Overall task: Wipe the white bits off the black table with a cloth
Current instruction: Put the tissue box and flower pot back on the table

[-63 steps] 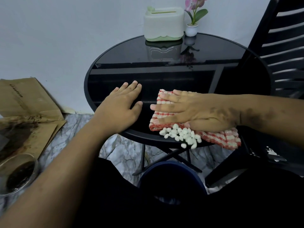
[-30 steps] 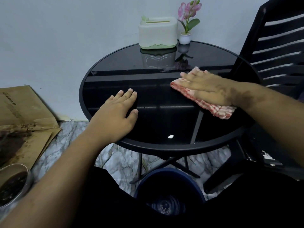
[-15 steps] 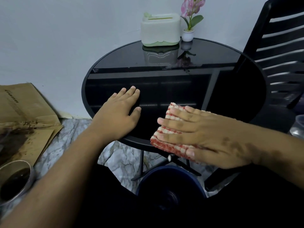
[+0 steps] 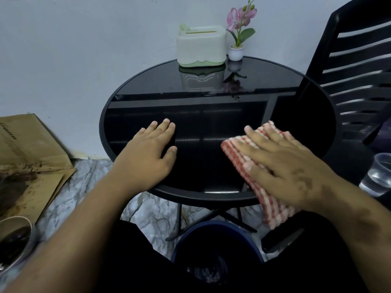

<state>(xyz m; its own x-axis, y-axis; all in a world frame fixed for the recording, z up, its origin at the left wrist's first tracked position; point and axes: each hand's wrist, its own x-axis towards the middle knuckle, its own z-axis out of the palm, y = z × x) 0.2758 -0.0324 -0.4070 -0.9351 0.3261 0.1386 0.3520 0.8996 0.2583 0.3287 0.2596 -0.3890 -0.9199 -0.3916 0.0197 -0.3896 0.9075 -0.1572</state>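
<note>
A right hand (image 4: 283, 166) pressed a red-and-white cloth (image 4: 260, 172) flat, fingers straight and slightly spread, at about 4 o'clock on the round black table (image 4: 211, 106), the cloth's near end hanging over the rim. The left hand (image 4: 148, 153) lay palm down at 8 o'clock, fingers straight and close together, holding nothing. A white box (image 4: 201, 46) and potted flower (image 4: 238, 39) stood at 12 o'clock. A dark bucket (image 4: 215, 231) sat below the near rim.
</note>
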